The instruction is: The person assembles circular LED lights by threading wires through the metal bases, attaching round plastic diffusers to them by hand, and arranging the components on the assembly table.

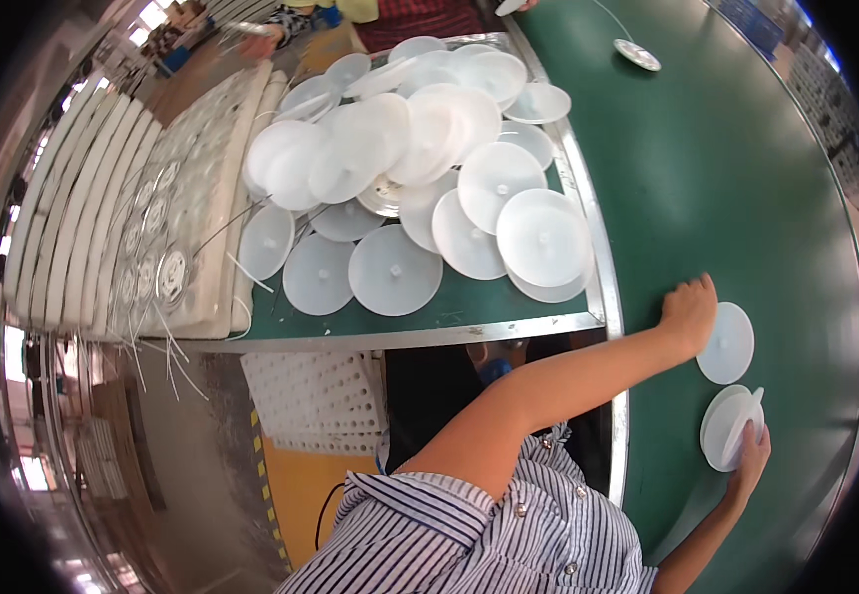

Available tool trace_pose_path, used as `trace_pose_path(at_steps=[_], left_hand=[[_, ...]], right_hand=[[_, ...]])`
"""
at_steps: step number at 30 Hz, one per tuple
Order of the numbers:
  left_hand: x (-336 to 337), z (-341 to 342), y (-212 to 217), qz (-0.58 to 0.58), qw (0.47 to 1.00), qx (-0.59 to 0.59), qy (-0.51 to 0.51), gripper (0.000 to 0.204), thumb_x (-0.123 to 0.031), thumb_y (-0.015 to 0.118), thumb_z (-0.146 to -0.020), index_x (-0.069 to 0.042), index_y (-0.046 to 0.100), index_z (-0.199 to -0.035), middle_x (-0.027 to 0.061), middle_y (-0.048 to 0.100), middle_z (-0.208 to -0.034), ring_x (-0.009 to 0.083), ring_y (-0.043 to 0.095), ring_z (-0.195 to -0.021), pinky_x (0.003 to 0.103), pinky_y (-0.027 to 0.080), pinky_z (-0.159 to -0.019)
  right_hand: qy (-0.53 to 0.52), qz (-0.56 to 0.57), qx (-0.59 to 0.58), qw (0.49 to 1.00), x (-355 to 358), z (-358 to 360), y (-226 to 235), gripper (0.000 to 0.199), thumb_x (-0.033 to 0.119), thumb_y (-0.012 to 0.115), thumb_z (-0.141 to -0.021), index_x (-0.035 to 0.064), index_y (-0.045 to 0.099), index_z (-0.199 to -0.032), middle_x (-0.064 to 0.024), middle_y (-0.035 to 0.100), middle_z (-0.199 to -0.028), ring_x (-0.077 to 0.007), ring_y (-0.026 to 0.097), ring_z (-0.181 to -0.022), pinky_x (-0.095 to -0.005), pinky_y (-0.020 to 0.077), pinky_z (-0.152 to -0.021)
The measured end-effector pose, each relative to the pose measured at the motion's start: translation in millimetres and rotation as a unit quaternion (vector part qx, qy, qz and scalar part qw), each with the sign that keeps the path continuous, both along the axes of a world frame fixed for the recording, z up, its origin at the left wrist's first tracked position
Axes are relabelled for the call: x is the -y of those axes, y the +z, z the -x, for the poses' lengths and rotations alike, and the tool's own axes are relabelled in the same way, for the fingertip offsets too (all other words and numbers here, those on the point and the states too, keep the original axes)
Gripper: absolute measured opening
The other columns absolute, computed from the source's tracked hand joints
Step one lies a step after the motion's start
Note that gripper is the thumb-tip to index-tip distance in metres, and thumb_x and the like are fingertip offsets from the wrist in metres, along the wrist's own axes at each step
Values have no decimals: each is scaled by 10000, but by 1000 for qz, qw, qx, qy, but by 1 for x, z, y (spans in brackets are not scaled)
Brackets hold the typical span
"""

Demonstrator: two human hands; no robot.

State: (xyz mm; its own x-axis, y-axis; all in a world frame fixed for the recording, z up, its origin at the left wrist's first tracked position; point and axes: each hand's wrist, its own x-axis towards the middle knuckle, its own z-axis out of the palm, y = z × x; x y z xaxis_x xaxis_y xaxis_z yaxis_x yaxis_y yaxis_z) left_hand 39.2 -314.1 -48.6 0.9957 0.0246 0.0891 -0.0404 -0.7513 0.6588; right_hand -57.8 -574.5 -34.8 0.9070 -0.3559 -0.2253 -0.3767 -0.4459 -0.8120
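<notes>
My left hand (689, 315) is over the green work surface (662, 208) with its fingers curled in. What the fingers hold, if anything, is hidden. A translucent white plastic disc (731, 346) lies right beside this hand, partly behind it. Lower down, my right hand (752, 453) grips a white plastic disc (738, 436) that is tilted up, its thumb and fingers at the rim. Another white disc (715, 421) shows behind the gripped one; whether the hand also holds it I cannot tell.
On the metal-edged table at left lies a heap of white discs (380, 148). Beside it stand foam trays (187, 208) with silver round parts and wires. A silver disc with a wire (637, 55) lies far up the green surface. Co-workers' hands (259, 42) show at the far side.
</notes>
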Motion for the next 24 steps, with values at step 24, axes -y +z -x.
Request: trace_pose_path(at_steps=[24], left_hand=[[-151, 12, 80, 306, 935, 179, 20, 244, 16, 481, -724, 21, 470, -968, 144, 570, -667, 233, 594, -548, 330, 487, -446]], right_hand=[[124, -311, 75, 939, -116, -68, 40, 362, 172, 486, -841, 3, 442, -1158, -74, 536, -1045, -165, 547, -898, -287, 451, -782]])
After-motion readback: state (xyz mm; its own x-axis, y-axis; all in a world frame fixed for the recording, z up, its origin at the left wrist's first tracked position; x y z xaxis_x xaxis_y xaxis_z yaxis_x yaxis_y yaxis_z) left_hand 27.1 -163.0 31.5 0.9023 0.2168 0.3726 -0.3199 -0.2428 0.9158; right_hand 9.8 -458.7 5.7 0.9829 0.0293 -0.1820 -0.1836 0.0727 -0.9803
